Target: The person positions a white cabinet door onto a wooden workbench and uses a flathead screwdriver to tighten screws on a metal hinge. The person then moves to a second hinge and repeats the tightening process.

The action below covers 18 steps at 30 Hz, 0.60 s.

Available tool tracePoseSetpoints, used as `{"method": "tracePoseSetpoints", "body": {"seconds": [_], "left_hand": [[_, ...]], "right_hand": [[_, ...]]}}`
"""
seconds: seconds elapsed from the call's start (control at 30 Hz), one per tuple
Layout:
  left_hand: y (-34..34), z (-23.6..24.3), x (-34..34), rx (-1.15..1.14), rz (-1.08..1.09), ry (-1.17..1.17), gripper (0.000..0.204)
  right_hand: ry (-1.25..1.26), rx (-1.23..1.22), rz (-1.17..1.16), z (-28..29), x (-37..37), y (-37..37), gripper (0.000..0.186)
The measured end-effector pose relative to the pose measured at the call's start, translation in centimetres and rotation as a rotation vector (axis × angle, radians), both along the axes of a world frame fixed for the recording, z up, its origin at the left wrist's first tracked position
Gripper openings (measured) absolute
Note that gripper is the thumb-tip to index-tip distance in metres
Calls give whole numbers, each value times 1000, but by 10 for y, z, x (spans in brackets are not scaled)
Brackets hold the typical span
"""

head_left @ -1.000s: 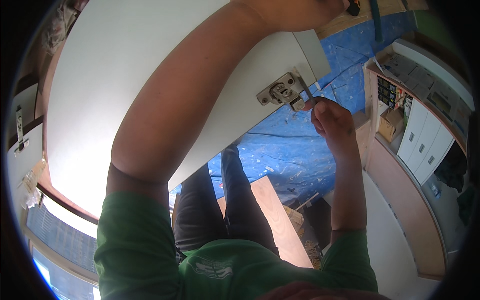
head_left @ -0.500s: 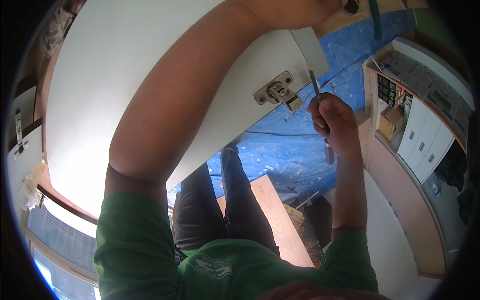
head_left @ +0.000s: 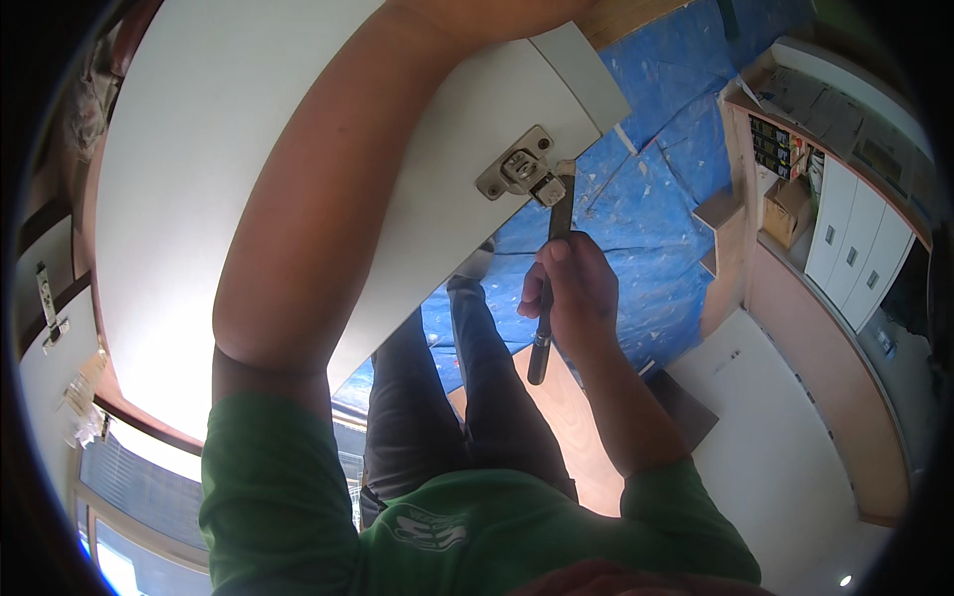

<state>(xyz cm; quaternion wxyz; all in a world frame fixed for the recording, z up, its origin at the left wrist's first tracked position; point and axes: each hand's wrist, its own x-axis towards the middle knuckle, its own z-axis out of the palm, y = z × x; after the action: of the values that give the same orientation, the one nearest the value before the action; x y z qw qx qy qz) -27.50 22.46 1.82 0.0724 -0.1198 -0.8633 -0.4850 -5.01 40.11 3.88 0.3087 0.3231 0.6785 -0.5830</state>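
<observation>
Right hand [head_left: 579, 288] and its flat-bladed hand tool [head_left: 560, 212] have shifted left in the frame over the last half second, blade from out by the panel corner to right beside the hinge. View itself has shifted too; panel and hinge both sit further left.

Nearest: right forearm rises from lower right, elbow bent, hand right of center. Fingers are wrapped round the tool's handle, thumb along it, blade pointing up-frame, butt end sticking out below the fist. Tool reads light and stiff; smooth metal could be slick, so hold the handle and keep skin off the blade.

Left arm crosses the panel, lower left to top center, elbow well bent. Left hand [head_left: 542, 12] is cut by the top edge; can't tell how open it is or whether it has hold of anything.

Concealed cabinet hinge [head_left: 520, 172], upper center: metal, rigid, small, probably safest taken by its plate since the arm likely pivots. Can't tell if the blade touches it.

White panel [head_left: 442, 189], upper left to center: likely heavy, stiff, face easy to scratch; take it by the edges.

Beyond: blue sheeting [head_left: 651, 174] on the floor, then shelving with a cardboard box [head_left: 788, 211] at upper right.
</observation>
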Motion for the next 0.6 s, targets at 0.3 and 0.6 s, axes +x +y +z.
{"method": "tracePoseSetpoints", "body": {"seconds": [0.3, 0.6], "left_hand": [[-1, 0, -1, 7, 3, -3, 30], [-3, 5, -1, -2, 2, -56, 32]], "right_hand": [[96, -630, -134, -18, -35, 18, 43], [-30, -950, -244, -9, -37, 30, 51]]}}
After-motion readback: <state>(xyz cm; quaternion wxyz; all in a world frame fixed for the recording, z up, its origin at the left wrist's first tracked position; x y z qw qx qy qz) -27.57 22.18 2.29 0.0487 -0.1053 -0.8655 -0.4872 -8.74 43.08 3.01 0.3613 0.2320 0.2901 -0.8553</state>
